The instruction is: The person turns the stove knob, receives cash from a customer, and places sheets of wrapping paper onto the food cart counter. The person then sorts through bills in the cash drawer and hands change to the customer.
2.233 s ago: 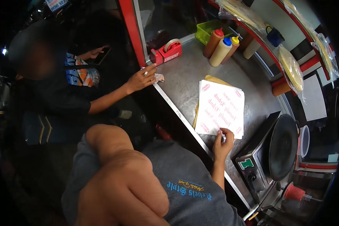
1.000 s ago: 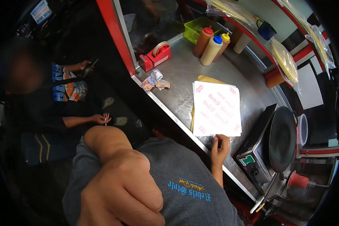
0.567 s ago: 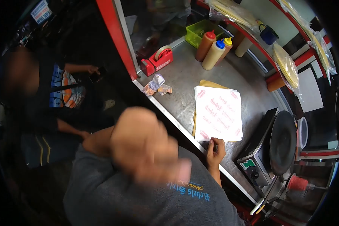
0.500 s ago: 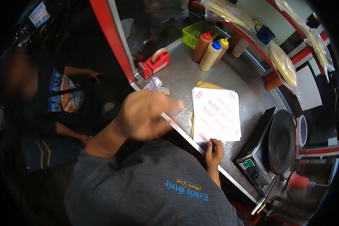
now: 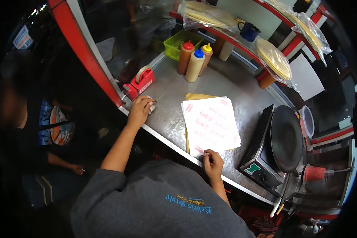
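Observation:
My left hand [image 5: 139, 113] is at the counter's front left, fingers closed over a small crumpled whitish piece [image 5: 152, 106] that looks like paper or plastic. Just beyond it stands a red tape dispenser [image 5: 141, 84]. A stack of white wrapping sheets [image 5: 212, 123] with pink print lies in front of me, over brown paper [image 5: 198, 96]. At the near edge of the stack rests my right hand [image 5: 213, 163], fingers curled with thumb and forefinger together on the sheet's edge; whether they grip it is hard to see.
Three squeeze bottles [image 5: 193, 65] stand behind the sheets, beside a green basket [image 5: 174, 44]. To the right is a stove [image 5: 256, 158] with a black flat pan [image 5: 286, 139]. Bagged flatbreads [image 5: 273, 59] lie on the shelf above. Another person [image 5: 55, 123] is at the left.
My left hand has come down from a blurred position over the counter's edge onto the crumpled piece by the tape dispenser. My right hand stays by the sheets. The view has shifted.

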Tool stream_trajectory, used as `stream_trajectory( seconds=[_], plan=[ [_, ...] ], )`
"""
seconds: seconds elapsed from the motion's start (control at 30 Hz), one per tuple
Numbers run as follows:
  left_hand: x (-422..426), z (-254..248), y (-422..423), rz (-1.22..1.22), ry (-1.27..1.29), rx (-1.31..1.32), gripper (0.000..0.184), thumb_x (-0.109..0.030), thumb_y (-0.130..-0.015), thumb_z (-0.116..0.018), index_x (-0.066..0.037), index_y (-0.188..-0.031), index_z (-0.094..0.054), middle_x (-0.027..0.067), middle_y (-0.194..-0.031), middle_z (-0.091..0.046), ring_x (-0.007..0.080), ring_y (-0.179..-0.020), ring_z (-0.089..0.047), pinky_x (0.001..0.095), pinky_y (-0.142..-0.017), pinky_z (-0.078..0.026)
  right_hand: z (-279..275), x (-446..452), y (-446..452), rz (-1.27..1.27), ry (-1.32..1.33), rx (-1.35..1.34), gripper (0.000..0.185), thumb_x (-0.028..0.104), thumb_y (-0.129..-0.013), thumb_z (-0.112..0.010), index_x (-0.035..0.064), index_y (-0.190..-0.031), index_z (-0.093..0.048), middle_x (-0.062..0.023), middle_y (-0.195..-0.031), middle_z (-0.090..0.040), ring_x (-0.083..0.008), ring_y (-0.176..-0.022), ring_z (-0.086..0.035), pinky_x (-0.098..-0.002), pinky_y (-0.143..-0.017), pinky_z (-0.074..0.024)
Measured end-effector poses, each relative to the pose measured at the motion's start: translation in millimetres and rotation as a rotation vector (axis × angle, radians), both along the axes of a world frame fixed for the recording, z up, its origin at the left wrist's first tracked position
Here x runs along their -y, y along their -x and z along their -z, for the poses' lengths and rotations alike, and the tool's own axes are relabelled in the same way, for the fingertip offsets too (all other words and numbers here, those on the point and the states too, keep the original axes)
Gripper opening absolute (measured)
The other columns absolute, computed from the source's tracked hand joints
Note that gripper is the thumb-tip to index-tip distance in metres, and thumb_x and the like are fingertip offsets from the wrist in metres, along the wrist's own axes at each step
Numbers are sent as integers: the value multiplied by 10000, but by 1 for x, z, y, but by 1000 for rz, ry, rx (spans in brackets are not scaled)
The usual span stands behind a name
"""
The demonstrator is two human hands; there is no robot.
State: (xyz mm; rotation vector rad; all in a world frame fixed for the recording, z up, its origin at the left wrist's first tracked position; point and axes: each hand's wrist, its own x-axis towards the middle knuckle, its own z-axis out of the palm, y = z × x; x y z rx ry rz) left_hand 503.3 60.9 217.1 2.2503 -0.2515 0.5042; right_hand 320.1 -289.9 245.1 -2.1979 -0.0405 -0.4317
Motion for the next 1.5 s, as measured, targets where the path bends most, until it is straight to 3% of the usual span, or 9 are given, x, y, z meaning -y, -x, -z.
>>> stream_trajectory(
  seconds=[0.27,0.37,0.4,0.43,0.67,0.93,1.07,1.43,1.5],
  plan=[
    [34,34,-27,-91,330,84,114,-96,-1002,-595,8,-1040,-623,182,-964,-669,358,-912,-650,418,-825,-515,-1,1,0,60,-59,-31,90,36,-895,-677,41,-970,-727,-116,-756,-671,-260,-671,-631,-372,-627,-490],
    [45,37,-22,-67,485,-222,48,-39,-990,-572,3,-1007,-589,160,-868,-628,276,-737,-623,391,-679,-497,-8,2,-1,50,9,-37,78,72,-900,-697,46,-965,-731,-120,-746,-667,-264,-669,-631,-375,-621,-486],
    [47,45,-26,-59,462,-162,76,-64,-1011,-551,3,-1007,-586,166,-872,-633,292,-757,-630,403,-694,-498,-6,4,-1,35,14,-21,101,90,-909,-718,54,-999,-745,-93,-737,-650,-186,-645,-625,-316,-597,-486],
    [44,53,-29,-59,439,-103,109,-90,-1032,-531,4,-1007,-582,172,-875,-638,308,-777,-636,415,-709,-499,-5,2,-1,47,-17,-45,86,81,-900,-705,46,-974,-733,-116,-731,-664,-259,-663,-629,-378,-619,-486],
    [45,44,-26,-46,276,40,205,-156,-1071,-484,29,-998,-534,253,-894,-629,459,-859,-618,498,-754,-477,-9,2,-3,9,4,-9,95,96,-911,-701,43,-981,-736,-107,-719,-667,-248,-643,-619,-373,-624,-491],
    [57,16,-14,-103,225,-50,434,-354,-958,-706,44,-1049,-558,271,-946,-656,430,-897,-644,476,-797,-496,-2,4,-4,22,4,-21,106,100,-899,-735,44,-988,-747,-101,-749,-691,-189,-654,-657,-312,-619,-516],
    [58,18,-15,-101,255,-100,421,-315,-902,-776,25,-1034,-566,240,-870,-667,412,-802,-661,472,-716,-509,2,5,-4,26,4,-9,104,94,-901,-737,42,-991,-747,-91,-748,-695,-157,-648,-657,-292,-611,-516],
    [53,59,-22,-219,262,-44,455,-361,-933,-744,4,-1120,-546,254,-989,-641,402,-900,-641,477,-772,-499,11,7,-2,22,-51,-31,133,43,-859,-698,30,-985,-736,-119,-741,-672,-250,-668,-647,-361,-640,-508],
    [49,41,-16,-186,332,-150,449,-372,-953,-721,-6,-1136,-535,259,-1021,-628,400,-934,-630,471,-790,-496,34,13,-3,28,-121,-30,118,33,-874,-701,21,-987,-735,-96,-714,-659,-182,-604,-611,-310,-569,-480]
  ],
)
